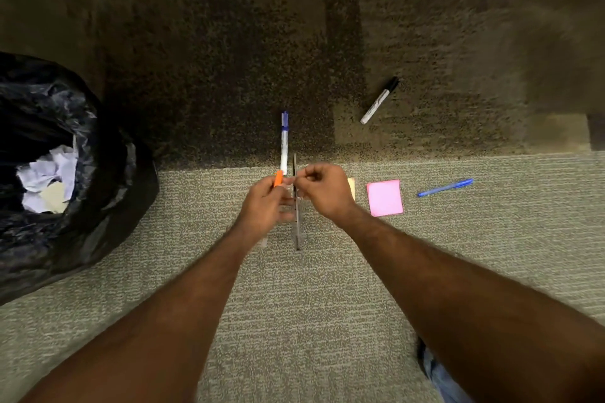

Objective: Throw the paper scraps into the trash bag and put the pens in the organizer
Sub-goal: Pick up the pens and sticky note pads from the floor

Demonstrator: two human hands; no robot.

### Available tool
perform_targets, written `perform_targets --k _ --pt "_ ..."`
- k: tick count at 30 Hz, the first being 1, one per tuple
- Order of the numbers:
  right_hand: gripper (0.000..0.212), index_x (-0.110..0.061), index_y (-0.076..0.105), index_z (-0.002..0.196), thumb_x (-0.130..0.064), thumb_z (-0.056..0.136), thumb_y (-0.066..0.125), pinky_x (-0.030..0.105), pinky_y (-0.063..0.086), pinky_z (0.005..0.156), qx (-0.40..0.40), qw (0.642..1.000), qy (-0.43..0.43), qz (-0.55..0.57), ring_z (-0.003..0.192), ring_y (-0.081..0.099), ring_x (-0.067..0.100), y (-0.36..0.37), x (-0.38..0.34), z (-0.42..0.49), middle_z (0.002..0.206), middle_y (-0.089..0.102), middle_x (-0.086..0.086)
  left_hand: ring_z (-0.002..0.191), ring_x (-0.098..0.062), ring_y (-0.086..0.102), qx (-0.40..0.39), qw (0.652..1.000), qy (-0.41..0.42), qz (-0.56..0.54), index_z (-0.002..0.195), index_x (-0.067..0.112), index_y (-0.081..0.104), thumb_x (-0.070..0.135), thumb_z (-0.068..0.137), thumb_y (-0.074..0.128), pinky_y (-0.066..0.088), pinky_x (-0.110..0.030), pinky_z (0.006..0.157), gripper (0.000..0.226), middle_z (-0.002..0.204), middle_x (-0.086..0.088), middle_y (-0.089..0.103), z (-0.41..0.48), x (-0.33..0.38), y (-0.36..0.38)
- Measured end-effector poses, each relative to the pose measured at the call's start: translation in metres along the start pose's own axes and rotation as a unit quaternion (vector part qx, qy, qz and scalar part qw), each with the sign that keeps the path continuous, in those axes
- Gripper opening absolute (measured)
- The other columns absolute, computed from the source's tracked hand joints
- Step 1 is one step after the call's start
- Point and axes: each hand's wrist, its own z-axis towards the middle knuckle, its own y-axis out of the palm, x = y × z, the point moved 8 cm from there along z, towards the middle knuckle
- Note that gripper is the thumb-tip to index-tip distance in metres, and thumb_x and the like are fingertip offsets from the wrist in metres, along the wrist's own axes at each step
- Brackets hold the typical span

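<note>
Holding pens over clear organizer on carpet: left hand closed on orange pen, right hand pinching blue-capped pen. Scraps already in trash bag. Left: black marker, blue pen; pink note maybe too.

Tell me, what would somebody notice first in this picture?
Probably the two hands, left and right, meeting in the middle, the left holding an orange pen. Next, the big black trash bag at the left with crumpled paper inside, and the bright pink sticky note on the carpet at the right.
</note>
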Motion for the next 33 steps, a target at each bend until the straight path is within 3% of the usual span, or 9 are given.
perform_targets --k 6,9,14,17,21,23,25,28,33 --pt "0.015 -0.012 0.068 0.073 -0.002 0.085 0.069 0.028 0.058 0.055 0.019 0.999 0.012 0.029 0.057 0.061 0.014 -0.012 -0.001 0.020 0.067 0.066 0.006 0.091 -0.016 0.070 -0.020 1.000 -0.001 -0.024 0.123 0.004 0.056 0.013 0.105 0.039 0.060 -0.026 0.069 0.027 0.110 -0.010 0.069 0.016 0.017 0.025" --pt "0.012 -0.013 0.069 0.078 -0.003 0.085 0.070 0.030 0.060 0.059 0.040 0.999 0.017 0.027 0.058 0.063 0.011 -0.019 0.007 0.022 0.070 0.068 0.000 0.086 -0.016 0.070 -0.015 0.998 -0.013 -0.053 0.122 0.008 0.057 0.015 0.104 0.042 0.057 -0.026 0.062 0.024 0.105 -0.003 0.070 0.022 0.019 0.036" --pt "0.009 -0.005 0.076 0.092 -0.004 0.083 0.074 0.021 0.057 0.070 0.068 0.997 -0.006 0.039 0.074 0.068 0.005 -0.045 0.012 0.013 0.083 0.072 -0.005 0.081 -0.015 0.071 -0.022 0.997 -0.027 -0.071 0.121 0.012 0.056 0.012 0.102 0.046 0.058 -0.043 0.078 0.022 0.102 -0.004 0.070 0.028 0.023 0.060" --pt "0.006 -0.008 0.075 0.091 -0.007 0.086 0.072 0.018 0.053 0.070 0.108 0.994 -0.003 0.027 0.072 0.065 0.001 -0.075 0.023 0.005 0.083 0.071 -0.004 0.084 -0.018 0.067 -0.024 0.998 -0.025 -0.049 0.121 0.011 0.053 0.012 0.103 0.043 0.053 -0.035 0.069 0.021 0.100 -0.004 0.070 0.033 0.029 0.075" --pt "0.007 -0.013 0.073 0.090 -0.010 0.089 0.066 0.025 0.053 0.071 0.202 0.975 0.087 -0.024 0.074 0.064 0.011 -0.139 0.072 -0.001 0.080 0.068 -0.004 0.082 -0.018 0.065 -0.030 0.998 -0.026 -0.041 0.121 0.009 0.050 0.010 0.104 0.039 0.050 -0.032 0.065 0.020 0.093 -0.006 0.068 0.041 0.037 0.092" --pt "0.012 -0.010 0.072 0.093 -0.014 0.092 0.062 0.023 0.048 0.065 0.267 0.949 0.164 -0.040 0.080 0.064 0.022 -0.178 0.105 -0.007 0.086 0.069 0.004 0.080 -0.017 0.064 -0.034 0.998 -0.026 -0.035 0.119 0.010 0.049 0.010 0.104 0.038 0.050 -0.032 0.065 0.019 0.089 -0.006 0.065 0.046 0.040 0.100" --pt "0.020 -0.004 0.072 0.096 -0.020 0.090 0.062 0.029 0.049 0.071 0.318 0.917 0.235 -0.040 0.089 0.067 0.032 -0.212 0.143 -0.010 0.094 0.072 0.014 0.077 -0.017 0.064 -0.035 0.998 -0.026 -0.035 0.117 0.011 0.049 0.010 0.104 0.039 0.050 -0.033 0.066 0.017 0.088 -0.007 0.064 0.053 0.039 0.105" --pt "0.045 0.000 0.068 0.106 -0.040 0.085 0.070 0.040 0.056 0.085 0.326 0.885 0.330 -0.035 0.101 0.069 0.034 -0.235 0.188 -0.009 0.105 0.072 0.017 0.079 -0.019 0.067 -0.027 0.999 -0.022 -0.031 0.115 0.011 0.050 0.010 0.104 0.039 0.051 -0.033 0.068 0.016 0.089 -0.009 0.064 0.062 0.036 0.105" --pt "0.064 -0.004 0.069 0.099 -0.057 0.063 0.076 0.048 0.061 0.078 0.314 0.886 0.342 -0.015 0.089 0.073 0.034 -0.249 0.231 0.014 0.095 0.074 0.015 0.084 -0.019 0.068 -0.031 0.998 -0.040 -0.044 0.100 0.019 0.052 0.011 0.105 0.037 0.055 -0.041 0.082 0.017 0.091 -0.006 0.065 0.069 0.029 0.103"
